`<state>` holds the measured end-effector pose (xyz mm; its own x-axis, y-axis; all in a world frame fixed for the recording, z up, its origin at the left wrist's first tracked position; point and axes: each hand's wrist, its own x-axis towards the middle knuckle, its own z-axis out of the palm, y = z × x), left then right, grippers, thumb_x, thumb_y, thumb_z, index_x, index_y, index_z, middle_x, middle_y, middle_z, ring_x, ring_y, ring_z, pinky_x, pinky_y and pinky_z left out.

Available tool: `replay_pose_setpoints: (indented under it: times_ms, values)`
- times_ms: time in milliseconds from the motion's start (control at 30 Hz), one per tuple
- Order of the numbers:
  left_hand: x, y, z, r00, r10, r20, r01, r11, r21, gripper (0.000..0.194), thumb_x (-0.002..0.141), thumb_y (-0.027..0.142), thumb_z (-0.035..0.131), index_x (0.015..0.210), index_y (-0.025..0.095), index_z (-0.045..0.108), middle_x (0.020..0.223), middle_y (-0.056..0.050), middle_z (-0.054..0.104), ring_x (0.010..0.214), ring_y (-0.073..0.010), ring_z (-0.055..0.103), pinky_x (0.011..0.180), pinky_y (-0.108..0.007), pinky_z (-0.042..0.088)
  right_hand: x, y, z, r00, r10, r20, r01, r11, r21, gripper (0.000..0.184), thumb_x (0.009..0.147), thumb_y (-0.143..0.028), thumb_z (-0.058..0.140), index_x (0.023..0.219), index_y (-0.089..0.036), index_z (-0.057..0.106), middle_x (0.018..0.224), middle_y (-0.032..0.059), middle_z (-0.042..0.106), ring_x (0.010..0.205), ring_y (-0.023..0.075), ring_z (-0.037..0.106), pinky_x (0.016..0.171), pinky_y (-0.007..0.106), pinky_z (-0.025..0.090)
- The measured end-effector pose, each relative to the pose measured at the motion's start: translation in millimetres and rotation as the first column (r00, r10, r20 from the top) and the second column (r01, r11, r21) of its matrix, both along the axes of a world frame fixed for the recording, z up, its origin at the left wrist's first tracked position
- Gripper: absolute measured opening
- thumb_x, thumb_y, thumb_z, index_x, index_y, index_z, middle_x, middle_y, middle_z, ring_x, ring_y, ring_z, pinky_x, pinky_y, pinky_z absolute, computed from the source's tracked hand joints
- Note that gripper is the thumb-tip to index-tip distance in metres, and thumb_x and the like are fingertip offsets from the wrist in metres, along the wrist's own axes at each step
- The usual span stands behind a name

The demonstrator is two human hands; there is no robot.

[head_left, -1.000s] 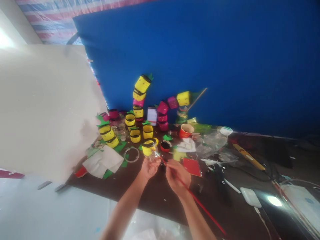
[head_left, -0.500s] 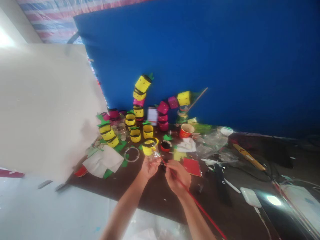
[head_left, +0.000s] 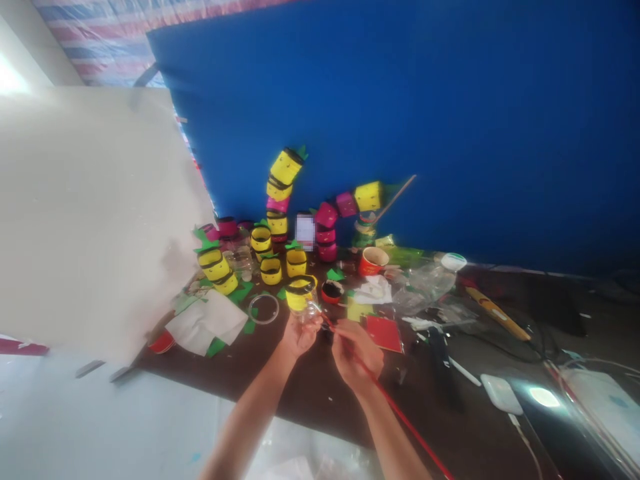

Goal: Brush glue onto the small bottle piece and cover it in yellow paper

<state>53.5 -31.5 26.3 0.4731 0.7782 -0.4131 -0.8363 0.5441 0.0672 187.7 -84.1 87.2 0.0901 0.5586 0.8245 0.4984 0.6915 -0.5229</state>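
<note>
My left hand (head_left: 303, 337) is wrapped round the clear lower part of a plastic cup (head_left: 300, 298), whose upper part is yellow with a black rim. In my right hand (head_left: 357, 353) is a long, thin paintbrush (head_left: 407, 421) with a red handle, pinched near its front end. The brush tip is at the right side of the cup; whether it touches is too blurred to tell. Just behind my hands stands a small red cup (head_left: 331, 292) with something dark inside. Several finished-looking yellow cups (head_left: 271, 272) with black bands and green tops stand beyond.
Two curved stacks of yellow and magenta cups (head_left: 327, 235) lean toward a blue board (head_left: 450, 120). Around lie white paper (head_left: 210, 323), a clear ring (head_left: 264, 309), a red square (head_left: 384, 333), a paper cup (head_left: 373, 261), plastic bags (head_left: 423, 287), and a yellow-handled tool (head_left: 497, 313).
The cup in my left hand has shifted very slightly, and the brush tip has moved a little up and left along its side. Everything else stays put.
</note>
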Motion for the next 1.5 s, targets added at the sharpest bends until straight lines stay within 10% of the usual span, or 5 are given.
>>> replay_pose_setpoints:
  times_ms: [1500]
  values:
    - [-1,3,-17.5,0.998,0.006,0.066,-0.012,0.996,0.085,0.019,0.090,0.026,0.042,0.078,0.017,0.054,0.065,0.001,0.045,0.046,-0.0048,0.040,0.035,-0.008,0.035,2,1,6.6,1.000,-0.003,-0.006,0.004,0.999,0.043,0.015,0.079,-0.007,0.059,0.083,-0.021,0.063,0.073,0.0040,0.070,0.073,0.0181,0.070,0.071,0.034,0.060]
